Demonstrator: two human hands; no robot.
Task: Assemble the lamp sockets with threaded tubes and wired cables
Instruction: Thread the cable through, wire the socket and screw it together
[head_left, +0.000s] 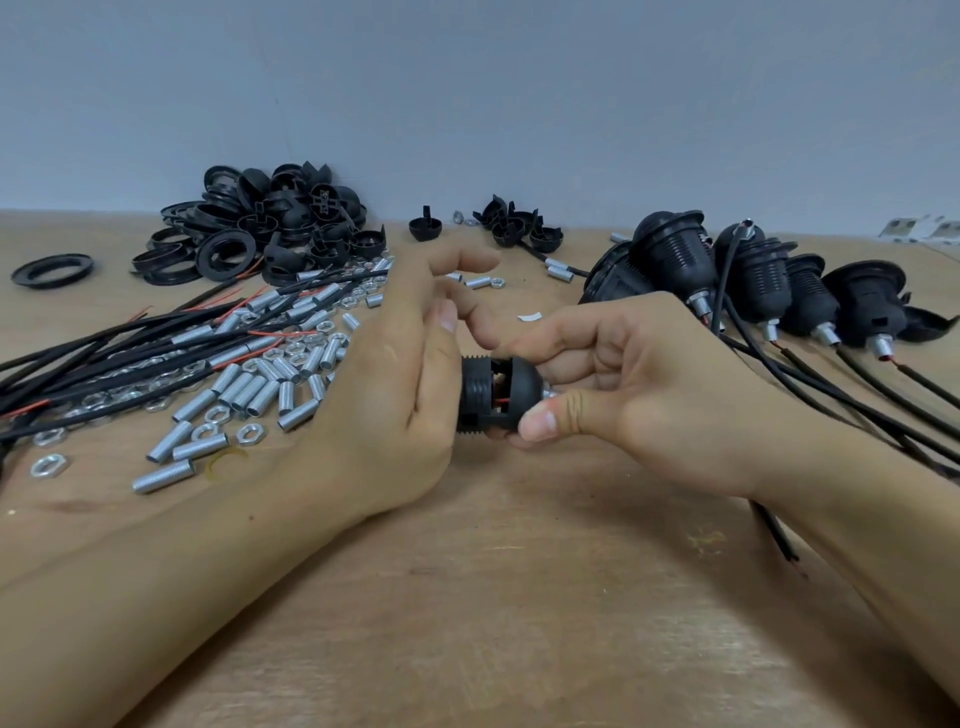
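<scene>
Socket (491, 392), black, ribbed, red wire showing in its gap, lies sideways between hands; left hand (395, 395) wraps its threaded end, right hand (639, 384) pinches its domed end.

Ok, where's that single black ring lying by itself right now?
In the head view, the lone black ring lies flat on the table's far left, just left of the black parts pile.

tubes (244, 395) left | finished sockets (748, 280) right | caps (270, 223) behind tubes
</scene>
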